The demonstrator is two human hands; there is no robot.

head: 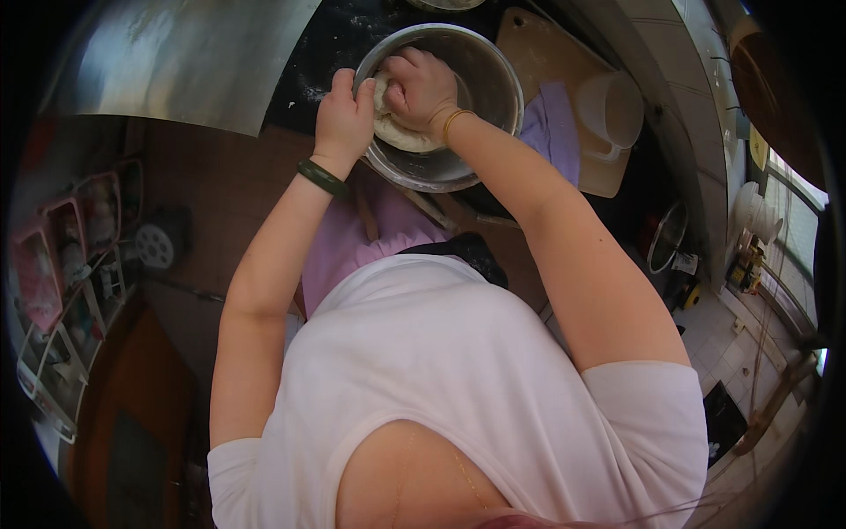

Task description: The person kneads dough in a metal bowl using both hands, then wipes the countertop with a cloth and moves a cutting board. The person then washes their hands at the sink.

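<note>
A round stainless steel bowl sits on a black countertop, with a pale lump of dough in its left half. My left hand holds the bowl's left rim, its thumb over the edge by the dough. Inside the bowl, my right hand is curled into a fist and presses down on the dough. Its knuckles and wrist cover part of the lump. The bowl's inner wall carries whitish smears.
Right of the bowl lie a cutting board, a purple cloth and a translucent plastic cup with a handle. White specks dot the black countertop. A metal sheet stands at left. Below it is a rack with pink baskets.
</note>
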